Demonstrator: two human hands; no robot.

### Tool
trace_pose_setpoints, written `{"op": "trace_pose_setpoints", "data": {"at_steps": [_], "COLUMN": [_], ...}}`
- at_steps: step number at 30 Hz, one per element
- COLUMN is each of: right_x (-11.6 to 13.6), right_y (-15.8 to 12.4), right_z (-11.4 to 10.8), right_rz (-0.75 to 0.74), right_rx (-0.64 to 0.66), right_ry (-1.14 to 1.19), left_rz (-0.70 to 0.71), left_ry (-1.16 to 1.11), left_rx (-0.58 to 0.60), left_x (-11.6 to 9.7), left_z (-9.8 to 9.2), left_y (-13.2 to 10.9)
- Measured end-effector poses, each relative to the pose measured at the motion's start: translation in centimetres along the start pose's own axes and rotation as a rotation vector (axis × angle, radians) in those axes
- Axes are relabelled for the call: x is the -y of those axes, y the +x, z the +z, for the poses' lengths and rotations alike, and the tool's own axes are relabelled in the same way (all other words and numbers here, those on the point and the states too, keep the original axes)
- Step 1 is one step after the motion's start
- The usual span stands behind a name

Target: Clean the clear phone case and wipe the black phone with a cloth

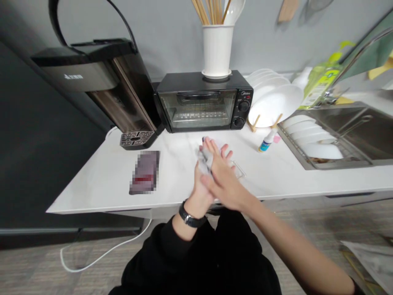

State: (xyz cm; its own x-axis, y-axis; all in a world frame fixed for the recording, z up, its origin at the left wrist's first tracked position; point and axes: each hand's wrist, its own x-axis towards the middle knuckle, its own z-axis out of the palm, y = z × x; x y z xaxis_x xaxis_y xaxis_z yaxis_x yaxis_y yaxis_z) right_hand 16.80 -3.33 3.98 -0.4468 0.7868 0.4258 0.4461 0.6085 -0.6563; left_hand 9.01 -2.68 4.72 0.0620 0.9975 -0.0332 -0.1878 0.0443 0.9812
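Note:
My left hand (201,192), with a black watch (192,217) on its wrist, is turned palm up over the counter, some fingertips spread out past my right hand. Across it lies my right hand (224,178), its fingers stretched forward and pressed down. Between the two is a crumpled pale grey-white cloth (205,160), partly covered by the right fingers. Whether anything is wrapped in the cloth is hidden. A small dark bit shows near the right fingertips. Close behind the hands, a clear flat case (241,170) rests on the counter, partly covered.
A pixelated dark, flat object (145,172) lies left on the white counter (101,180). A water dispenser (123,90) and toaster oven (202,102) stand behind. Rightward are a small spray bottle (267,140), racked plates (272,102) and a sink (362,127) with dishes.

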Motion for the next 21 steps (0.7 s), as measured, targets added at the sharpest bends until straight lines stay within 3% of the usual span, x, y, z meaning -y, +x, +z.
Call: {"op": "trace_pose_setpoints", "data": {"at_steps": [4, 7, 10, 13, 16, 21], "right_x": [-1.7, -4.3, -7.9, -10.7, -11.5, -12.2], "right_y": [0.9, 0.5, -0.3, -1.5, -3.6, -6.9], "right_z": [-0.5, -2.3, -4.8, -6.2, -6.2, -6.1], "right_rz": [0.103, 0.189, 0.28, 0.207, 0.113, -0.038], "right_rx": [-0.121, -0.347, -0.46, -0.35, -0.267, 0.052], "right_ry": [0.126, 0.176, -0.037, -0.321, -0.299, 0.008], "left_rz": [-0.105, -0.143, 0.133, 0.33, 0.413, 0.458], "left_ry": [-0.327, -0.263, 0.053, 0.642, 1.122, 1.412], "left_rx": [-0.002, 0.01, 0.064, 0.264, 0.395, 0.526], "left_x": [0.5, -0.5, -2.0, -2.2, -0.6, 2.2], "left_z": [-0.4, -2.6, -5.1, -5.8, -5.1, -4.3], "left_y": [-1.1, -1.5, -1.1, -0.5, -0.3, 0.4]}}
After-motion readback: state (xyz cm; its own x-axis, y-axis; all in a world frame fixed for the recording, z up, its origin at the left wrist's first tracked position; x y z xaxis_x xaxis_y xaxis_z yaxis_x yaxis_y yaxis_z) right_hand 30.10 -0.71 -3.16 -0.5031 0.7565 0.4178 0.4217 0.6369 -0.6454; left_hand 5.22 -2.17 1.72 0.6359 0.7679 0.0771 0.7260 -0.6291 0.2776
